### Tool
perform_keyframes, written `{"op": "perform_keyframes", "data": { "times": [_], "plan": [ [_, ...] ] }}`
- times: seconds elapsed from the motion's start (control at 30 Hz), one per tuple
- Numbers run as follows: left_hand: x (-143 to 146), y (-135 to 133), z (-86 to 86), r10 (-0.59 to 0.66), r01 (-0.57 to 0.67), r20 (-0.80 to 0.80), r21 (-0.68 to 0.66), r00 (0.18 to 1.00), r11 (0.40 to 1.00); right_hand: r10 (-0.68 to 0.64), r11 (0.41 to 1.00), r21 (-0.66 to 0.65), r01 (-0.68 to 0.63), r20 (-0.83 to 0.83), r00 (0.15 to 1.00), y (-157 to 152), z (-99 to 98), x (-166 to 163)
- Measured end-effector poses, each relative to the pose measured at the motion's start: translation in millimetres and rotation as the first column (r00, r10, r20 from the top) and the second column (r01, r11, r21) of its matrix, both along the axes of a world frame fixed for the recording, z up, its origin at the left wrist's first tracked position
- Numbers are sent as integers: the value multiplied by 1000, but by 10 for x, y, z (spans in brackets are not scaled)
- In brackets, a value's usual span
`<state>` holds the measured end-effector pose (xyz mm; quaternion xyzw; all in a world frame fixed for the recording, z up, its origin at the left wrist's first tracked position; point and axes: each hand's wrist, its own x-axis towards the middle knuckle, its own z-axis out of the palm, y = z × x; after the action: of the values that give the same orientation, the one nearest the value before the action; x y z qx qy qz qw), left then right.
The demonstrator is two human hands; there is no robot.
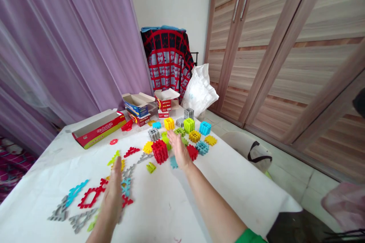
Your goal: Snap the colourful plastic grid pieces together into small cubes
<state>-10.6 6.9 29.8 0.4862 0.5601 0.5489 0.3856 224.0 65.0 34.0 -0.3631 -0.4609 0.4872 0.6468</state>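
Observation:
My left hand [113,188] is held edge-on over flat interlocking plastic pieces, fingers stretched out and nothing visible in it. Beneath and around it lie a red square frame piece [90,197], a grey triangle piece [81,219] and a blue strip piece [76,192]. My right hand [179,151] is stretched flat beside the cluster of assembled cubes, its fingers straight. Just left of it stands a red cube [160,151]; a lime green cube [165,141] is partly hidden behind its fingers. Right of the hand are a red block [192,152] and a teal cube [202,147].
At the back of the white-covered table [171,212] stand an open red box [99,129], a blue box [138,105] and red boxes [164,102]. A white plastic bag [200,89] rests at the far edge. Wooden wardrobe doors [273,53] rise on the right.

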Motion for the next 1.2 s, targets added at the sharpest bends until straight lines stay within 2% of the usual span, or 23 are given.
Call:
{"op": "perform_keyframes", "data": {
  "times": [0.07,0.1,0.23,0.47,0.73,0.9,1.2],
  "plan": [
    [425,101,66,-87,97,142,-63,986,993,22,1000,5,-22,32,999,-3,-2,-76],
    [590,151,78,-89,107,189,-85,978,991,24,1000,7,-24,46,999,-15,-6,-104],
    [937,317,40,-97,128,241,-116,966,985,9,1000,-11,-9,60,998,-69,-61,-138],
    [1121,453,-12,-97,130,284,-100,954,987,59,996,-65,-55,72,996,-109,-85,-153],
    [1226,541,-126,-106,108,302,8,948,994,50,996,-72,-46,66,997,-102,-132,-187],
    [1257,566,-149,-90,85,292,30,952,996,32,997,-78,-26,76,997,-91,-184,-240],
    [1323,571,-223,-37,58,311,-59,950,997,23,998,-61,-17,94,995,-119,-186,-258]
  ]
}}
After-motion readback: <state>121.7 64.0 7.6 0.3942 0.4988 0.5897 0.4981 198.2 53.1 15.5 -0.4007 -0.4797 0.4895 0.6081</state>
